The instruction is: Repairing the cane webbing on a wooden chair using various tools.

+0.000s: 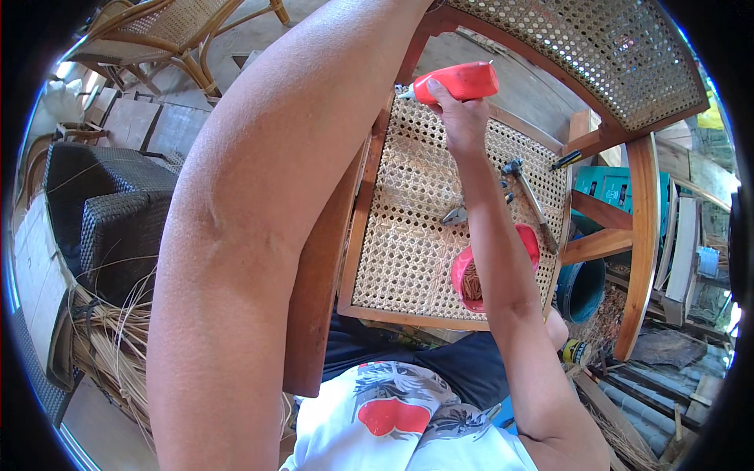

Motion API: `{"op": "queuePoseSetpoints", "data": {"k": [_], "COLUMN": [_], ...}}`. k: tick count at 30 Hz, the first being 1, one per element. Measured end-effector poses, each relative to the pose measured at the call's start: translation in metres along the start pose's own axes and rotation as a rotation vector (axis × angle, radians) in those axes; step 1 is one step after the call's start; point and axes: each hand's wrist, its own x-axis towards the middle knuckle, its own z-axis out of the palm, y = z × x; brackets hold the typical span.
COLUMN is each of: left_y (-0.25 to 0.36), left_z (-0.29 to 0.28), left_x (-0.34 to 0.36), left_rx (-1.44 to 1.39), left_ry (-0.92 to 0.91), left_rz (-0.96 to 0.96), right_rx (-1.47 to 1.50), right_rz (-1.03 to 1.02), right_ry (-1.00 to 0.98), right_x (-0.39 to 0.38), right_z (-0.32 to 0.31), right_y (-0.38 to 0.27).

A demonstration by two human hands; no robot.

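Pale woven cane [416, 180] already spans its brown wooden frame [424, 319], perhaps not fully finished; my right hand [462, 119] grips a red plastic bottle [469, 81], my left hand unseen.

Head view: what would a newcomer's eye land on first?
Probably the bare left arm, which looms large from the lower edge to the top, its hand out of frame. Next, the bright red squeeze bottle in the right hand, nozzle pointing left over the far end of the cane seat. Then the pink container on the seat's near right part, partly hidden by the right forearm.
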Motion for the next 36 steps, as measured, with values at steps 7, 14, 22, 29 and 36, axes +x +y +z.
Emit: {"op": "queuePoseSetpoints", "data": {"k": [7,14,22,29,36], "left_y": [-0.001,0.000,-0.002,-0.002,-0.003], "left_z": [0.000,0.001,-0.002,0.000,0.003], "left_x": [-0.001,-0.001,0.000,0.001,0.005], "left_rx": [-0.012,-0.008,-0.011,0.000,0.017], "left_ry": [-0.003,0.009,-0.020,-0.013,-0.003], "left_rz": [0.007,0.000,0.006,0.011,0.016], "right_rx": [-0.334,-0.602,-0.697,-0.640,-0.342], "right_rz": [-0.197,-0.240,-0.345,-0.318,0.020], "right_ry": [-0.065,-0.141,-0.180,-0.103,-0.257], "right_x": [0.004,-0.002,0.002,0.003,0.003], "right_z": [0.008,0.015,0.023,0.025,-0.002], "right_y": [-0.001,-0.022,-0.029,-0.024,-0.027]}}
